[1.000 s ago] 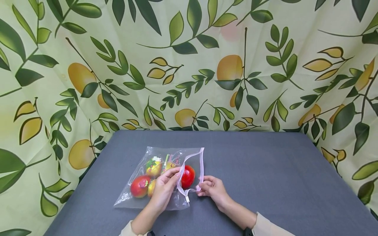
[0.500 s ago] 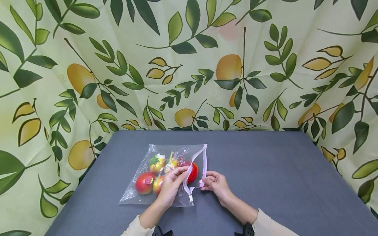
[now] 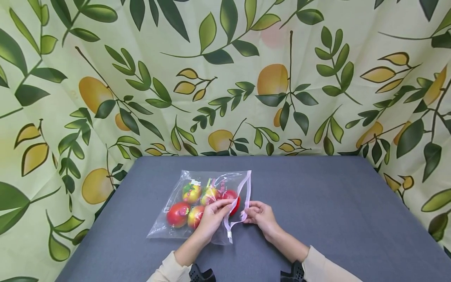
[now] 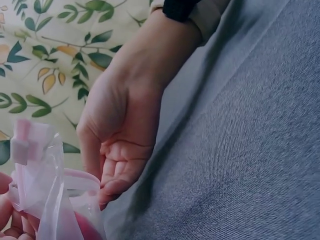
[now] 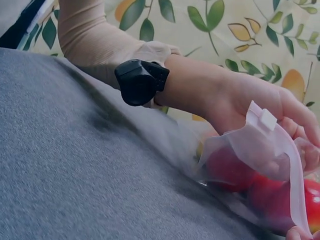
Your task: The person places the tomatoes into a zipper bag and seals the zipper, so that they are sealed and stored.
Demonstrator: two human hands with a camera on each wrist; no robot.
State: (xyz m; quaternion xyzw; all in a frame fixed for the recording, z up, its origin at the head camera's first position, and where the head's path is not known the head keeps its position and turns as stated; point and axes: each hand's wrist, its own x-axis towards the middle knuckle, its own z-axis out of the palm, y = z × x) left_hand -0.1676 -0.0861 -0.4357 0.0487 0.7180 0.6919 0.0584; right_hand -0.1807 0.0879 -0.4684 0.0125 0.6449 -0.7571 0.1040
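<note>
A clear plastic zip bag [image 3: 165,231] lies on the table with its pink-edged mouth [image 3: 248,192] to the right. Inside are several round fruits, among them a red one [image 3: 177,214], a yellow-red one [image 3: 192,193] and another red one [image 3: 231,196] just inside the mouth. My left hand [image 3: 211,219] pinches one pink edge, its forearm lying across the bag's near side. The opposite pink edge is pinched by my right hand [image 3: 262,218]. A white slider [image 3: 230,235] sits at the near end of the zip. The right wrist view shows red fruit [image 5: 270,197] behind the plastic.
The grey cloth-covered table [image 3: 317,203] extends well to the right of the bag. A leaf-and-fruit patterned curtain [image 3: 232,113] hangs behind and along both sides. Each wrist wears a black device, as on the left wrist [image 5: 137,82].
Both hands and the bag have shifted a little to the right and away from my body. The red fruit at the mouth now sits deeper behind the plastic. Both hands still pinch the edges.
</note>
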